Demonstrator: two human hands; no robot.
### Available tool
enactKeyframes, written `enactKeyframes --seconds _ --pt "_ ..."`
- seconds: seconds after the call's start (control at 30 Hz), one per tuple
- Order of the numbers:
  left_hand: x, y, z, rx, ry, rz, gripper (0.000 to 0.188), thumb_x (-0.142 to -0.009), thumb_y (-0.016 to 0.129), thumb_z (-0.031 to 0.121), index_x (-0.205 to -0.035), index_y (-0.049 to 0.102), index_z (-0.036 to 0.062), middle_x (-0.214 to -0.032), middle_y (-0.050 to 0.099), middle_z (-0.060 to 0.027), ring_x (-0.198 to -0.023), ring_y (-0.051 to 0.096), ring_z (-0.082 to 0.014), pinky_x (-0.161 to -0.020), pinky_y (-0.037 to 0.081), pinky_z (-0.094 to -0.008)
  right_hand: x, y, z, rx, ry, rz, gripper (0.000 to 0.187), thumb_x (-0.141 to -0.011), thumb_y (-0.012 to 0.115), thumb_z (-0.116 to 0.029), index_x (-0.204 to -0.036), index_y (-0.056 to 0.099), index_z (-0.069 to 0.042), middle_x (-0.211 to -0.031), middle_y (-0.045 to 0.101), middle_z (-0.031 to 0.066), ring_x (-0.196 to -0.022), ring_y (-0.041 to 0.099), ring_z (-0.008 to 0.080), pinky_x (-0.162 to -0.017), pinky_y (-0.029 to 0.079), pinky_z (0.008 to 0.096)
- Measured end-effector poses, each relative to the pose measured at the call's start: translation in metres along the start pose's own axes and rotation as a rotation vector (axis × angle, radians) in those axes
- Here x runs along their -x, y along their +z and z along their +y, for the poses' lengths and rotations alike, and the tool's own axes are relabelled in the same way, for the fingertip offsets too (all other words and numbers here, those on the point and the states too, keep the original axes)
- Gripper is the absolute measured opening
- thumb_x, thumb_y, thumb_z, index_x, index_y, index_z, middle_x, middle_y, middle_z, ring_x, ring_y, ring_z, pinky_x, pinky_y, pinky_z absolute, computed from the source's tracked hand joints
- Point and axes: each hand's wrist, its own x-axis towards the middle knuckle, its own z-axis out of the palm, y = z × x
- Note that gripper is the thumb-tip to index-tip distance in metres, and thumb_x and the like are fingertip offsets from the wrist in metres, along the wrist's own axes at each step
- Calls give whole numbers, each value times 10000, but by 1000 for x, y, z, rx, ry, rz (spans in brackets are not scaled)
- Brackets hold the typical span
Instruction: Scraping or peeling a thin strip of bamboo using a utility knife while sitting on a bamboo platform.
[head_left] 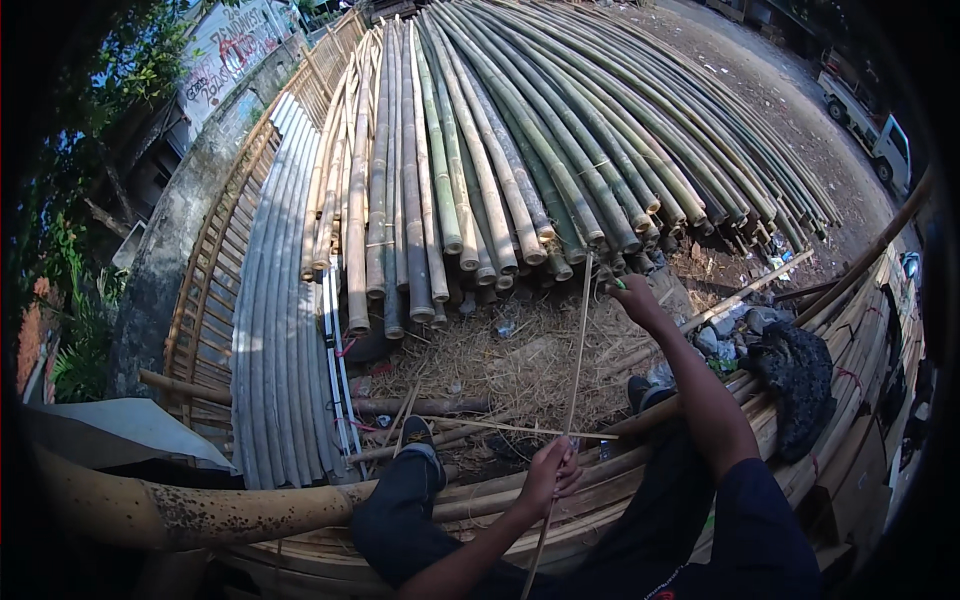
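One bamboo strip [578,350]: pale and narrow, running through the left fingers, its far end just left of the right fingers, its near end below the left ones.
Left hand [551,477]: fingers clenched around the strip.
Right hand [632,297]: farther out, fingers curled around a small green object [619,284]; whether they also touch the strip, I cannot tell.
Thin crosspiece [520,430]: just beyond the left fingers, lying across the strip's line.
Bamboo poles [500,150]: piled beyond both hands, several cut ends near the right fingers.
Straw litter [510,365]: on the ground, left of the right fingers.
Corrugated sheets [275,350]: well left of both hands.
Dark bundle [790,385]: right of the right fingers, on their near side.
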Motion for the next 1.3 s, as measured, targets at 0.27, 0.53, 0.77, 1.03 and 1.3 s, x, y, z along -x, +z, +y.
enactKeyframes --seconds 0.27,0.53,0.77,1.03,1.3 --pt "-5 -9 39 42 128 20 308 -996 377 345 -798 374 109 -545 274 36 -380 219 -39 -316 190 -178 45 71 -87 155 -383 -524 227 -740 633 -290 -721 615 -65 -667 582 172 -719 572 367 -689 438 487" --pt "5 5 19 -38 194 148 329 -998 363 361 -787 353 109 -543 263 32 -381 206 -53 -321 187 -199 37 77 -80 337 -487 -253 146 -653 611 -210 -635 545 -81 -588 535 148 -594 553 370 -544 418 473" --pt "2 0 22 -92 190 152 315 -998 369 339 -786 353 107 -549 265 30 -392 220 -48 -318 193 -193 20 59 -74 512 -392 -120 145 -683 610 -222 -627 610 -88 -578 574 156 -587 593 364 -559 468 474" --pt "16 10 15 -183 196 200 316 -1000 359 351 -795 336 112 -554 258 32 -392 254 -60 -342 242 -210 23 59 -64 494 -328 -215 162 -682 597 -232 -613 592 -85 -611 580 154 -632 590 366 -596 458 482" --pt "31 24 -35 -339 56 -4 322 -1003 355 338 -785 372 102 -566 317 36 -387 265 -52 -346 258 -211 -1 1 24 402 321 221 294 -781 559 -272 -733 622 11 -706 613 236 -715 622 386 -637 469 478"
